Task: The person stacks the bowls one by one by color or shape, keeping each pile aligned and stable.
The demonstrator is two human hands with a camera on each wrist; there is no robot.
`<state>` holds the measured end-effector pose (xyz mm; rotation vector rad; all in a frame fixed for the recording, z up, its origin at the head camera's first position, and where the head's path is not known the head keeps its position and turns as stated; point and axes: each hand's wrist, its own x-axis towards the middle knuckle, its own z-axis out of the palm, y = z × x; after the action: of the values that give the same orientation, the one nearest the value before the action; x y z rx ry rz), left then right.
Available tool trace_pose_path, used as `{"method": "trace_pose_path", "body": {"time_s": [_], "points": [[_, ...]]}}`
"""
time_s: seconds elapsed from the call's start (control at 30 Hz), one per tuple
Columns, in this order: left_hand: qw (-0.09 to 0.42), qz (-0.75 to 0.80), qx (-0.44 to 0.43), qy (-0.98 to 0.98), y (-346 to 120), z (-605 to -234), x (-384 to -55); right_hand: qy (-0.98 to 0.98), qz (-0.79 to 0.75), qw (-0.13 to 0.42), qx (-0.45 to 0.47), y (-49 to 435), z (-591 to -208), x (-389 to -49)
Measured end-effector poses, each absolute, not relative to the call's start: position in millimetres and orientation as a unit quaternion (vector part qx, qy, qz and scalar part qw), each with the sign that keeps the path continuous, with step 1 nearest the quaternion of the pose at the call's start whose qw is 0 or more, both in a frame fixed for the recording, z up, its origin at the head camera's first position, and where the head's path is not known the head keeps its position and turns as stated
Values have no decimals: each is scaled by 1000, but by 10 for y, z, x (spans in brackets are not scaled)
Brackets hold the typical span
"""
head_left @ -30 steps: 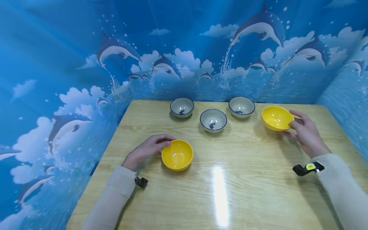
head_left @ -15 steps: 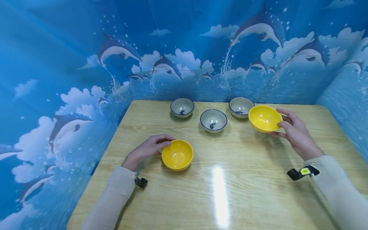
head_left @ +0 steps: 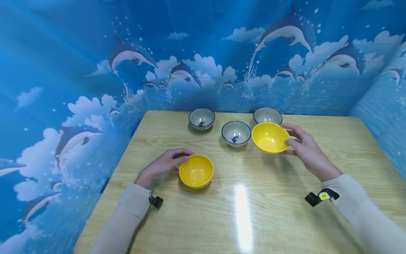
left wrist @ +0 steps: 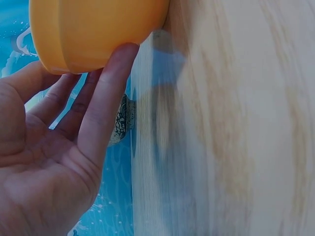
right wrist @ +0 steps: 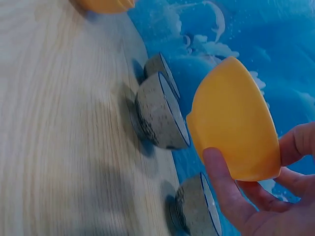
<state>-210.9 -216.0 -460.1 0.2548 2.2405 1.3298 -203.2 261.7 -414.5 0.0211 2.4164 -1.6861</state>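
My left hand [head_left: 166,164] holds a yellow bowl [head_left: 196,173] at the left side of its rim, thumb on top. A second edge shows just under that rim; in the left wrist view a step runs round the wall of the yellow bowl [left wrist: 103,34], fingers along its side. My right hand [head_left: 304,150] grips another yellow bowl [head_left: 269,139] by its right side, raised above the table and tilted. In the right wrist view the yellow bowl [right wrist: 234,123] sits between thumb and fingers, its underside showing. It partly covers the back-right patterned bowl [head_left: 268,114] in the head view.
Two more grey-white bowls with blue rims stand toward the back: a middle bowl [head_left: 236,133], just left of the raised yellow one, and a left bowl [head_left: 201,119]. The wooden table [head_left: 177,222] ends at a blue dolphin backdrop [head_left: 206,46].
My right hand has carried its yellow bowl leftward, from the right of the patterned bowls to in front of the back-right one. The left hand and its bowl have stayed put.
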Motion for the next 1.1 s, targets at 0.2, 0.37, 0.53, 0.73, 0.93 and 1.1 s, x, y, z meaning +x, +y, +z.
{"method": "trace_pose_path", "body": {"time_s": [0.2,0.37,0.53,0.73,0.93,1.1], "points": [[259,485,93,830,-2149,-4601,-2114,813,-570,116,-22,2404,-4105,-1948],[258,486,90,830,-2154,-4601,-2114,805,-577,127,-50,2252,-4088,-1893],[261,488,90,828,-2152,-4596,-2110,799,-582,135,-68,2097,-4116,-1864],[261,490,88,827,-2145,-4594,-2111,789,-590,147,-92,1895,-4139,-1839],[261,487,87,829,-2148,-4599,-2117,769,-609,158,-115,1661,-4189,-1822],[262,491,99,825,-2151,-4592,-2117,751,-626,167,-129,1483,-4205,-1801]]}}
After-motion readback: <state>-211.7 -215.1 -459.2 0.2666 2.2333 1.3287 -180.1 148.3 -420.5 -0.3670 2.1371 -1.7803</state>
